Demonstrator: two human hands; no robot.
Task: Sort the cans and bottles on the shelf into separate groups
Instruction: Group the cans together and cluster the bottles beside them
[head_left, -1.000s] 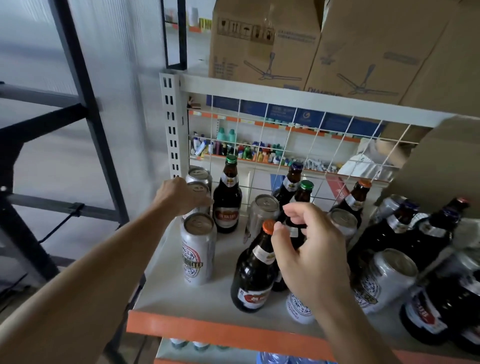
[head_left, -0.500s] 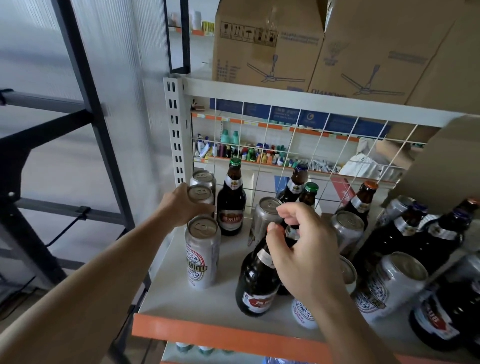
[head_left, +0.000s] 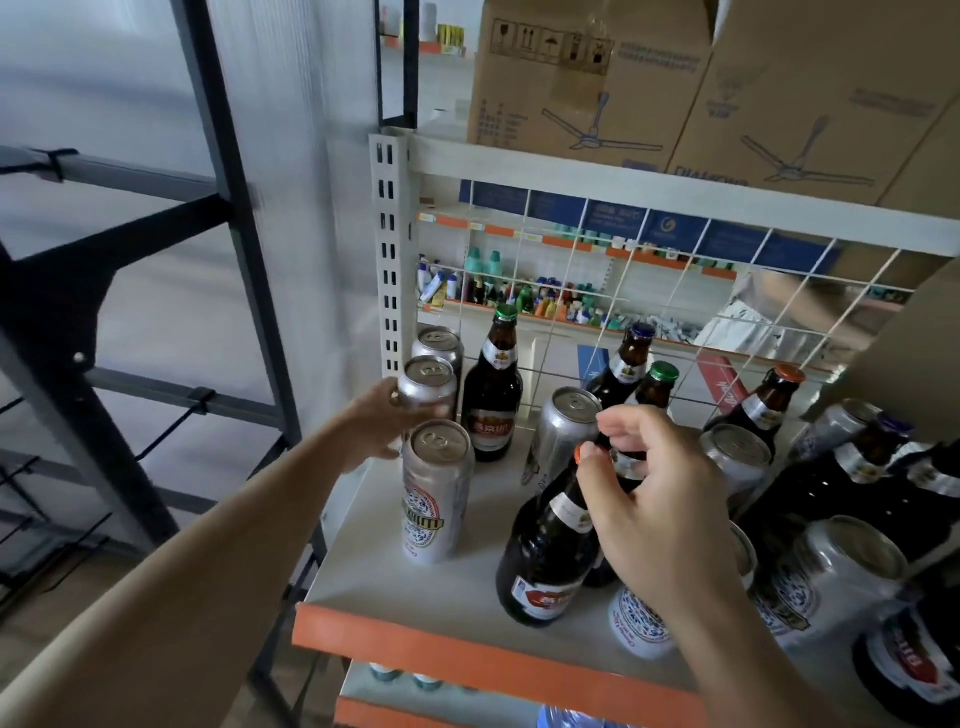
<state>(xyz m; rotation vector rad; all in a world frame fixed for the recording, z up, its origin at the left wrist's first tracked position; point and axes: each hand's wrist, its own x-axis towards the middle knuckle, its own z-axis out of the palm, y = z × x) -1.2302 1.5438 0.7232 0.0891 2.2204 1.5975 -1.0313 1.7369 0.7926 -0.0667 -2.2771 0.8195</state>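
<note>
Left grip (head_left: 382, 423) wraps middle can (head_left: 427, 388) at shelf (head_left: 374, 561) edge. Right grip (head_left: 660, 499) clasps green-capped bottle (head_left: 657, 387) below its neck.

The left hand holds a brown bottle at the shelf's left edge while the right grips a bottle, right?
No: in the head view the left hand holds a silver can at the shelf's left edge; the right hand does grip a bottle.
</note>
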